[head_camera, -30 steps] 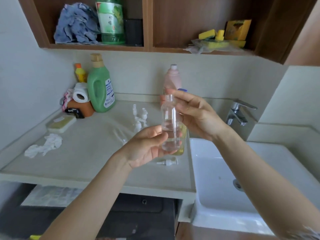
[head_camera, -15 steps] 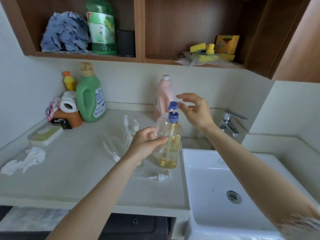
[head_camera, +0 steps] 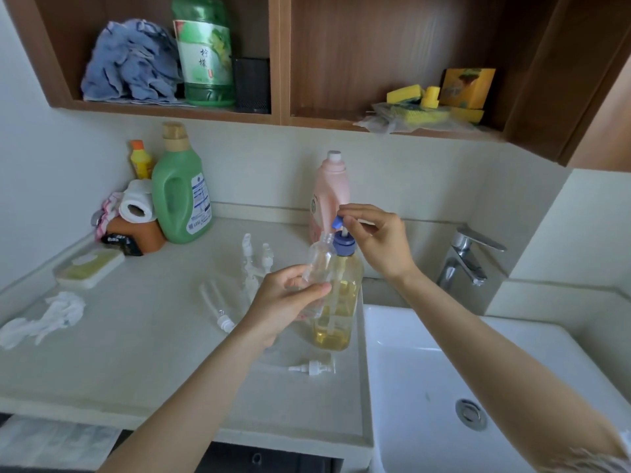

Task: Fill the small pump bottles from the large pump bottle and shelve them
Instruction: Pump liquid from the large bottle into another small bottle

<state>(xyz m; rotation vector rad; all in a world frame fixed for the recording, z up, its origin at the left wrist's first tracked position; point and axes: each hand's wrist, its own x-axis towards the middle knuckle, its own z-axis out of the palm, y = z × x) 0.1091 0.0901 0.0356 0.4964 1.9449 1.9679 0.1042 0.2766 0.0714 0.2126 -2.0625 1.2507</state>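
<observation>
The left hand (head_camera: 286, 302) is curled round a small clear bottle (head_camera: 319, 268), holding it tilted with its open neck up against the blue spout of the large pump bottle (head_camera: 338, 295), which stands on the pale surface (head_camera: 136, 336) just beyond that hand and close to the edge by the sink (head_camera: 426, 387). The large bottle is clear, with yellowish liquid filling roughly its lower half. The right hand (head_camera: 379, 240) sits above it with fingers bent, its fingertips (head_camera: 348, 213) on the blue pump head (head_camera: 338, 222) (whether they press or only rest there cannot be told). Just nearer than the left hand a loose white pump top (head_camera: 312, 367) lies on its side on the surface. To the left of the left hand another small clear bottle (head_camera: 216, 303) lies flat, and beyond that hand a few small white-topped bottles (head_camera: 254, 264) stand together, too pale to count surely. Behind the right hand stands a pink bottle (head_camera: 329, 196) against the wall, and to its right is a metal tap (head_camera: 467, 257) over the sink. Far to the left of both hands are a green jug (head_camera: 179, 189), a small yellow bottle (head_camera: 140, 160), a paper roll (head_camera: 136, 203), a soap dish (head_camera: 87, 268) and a crumpled white tissue (head_camera: 51, 317). Above both hands hangs a wooden shelf (head_camera: 280, 63): its left compartment holds a blue cloth (head_camera: 131, 63) and a green bottle (head_camera: 206, 52), its right compartment yellow sponges (head_camera: 426, 100).
</observation>
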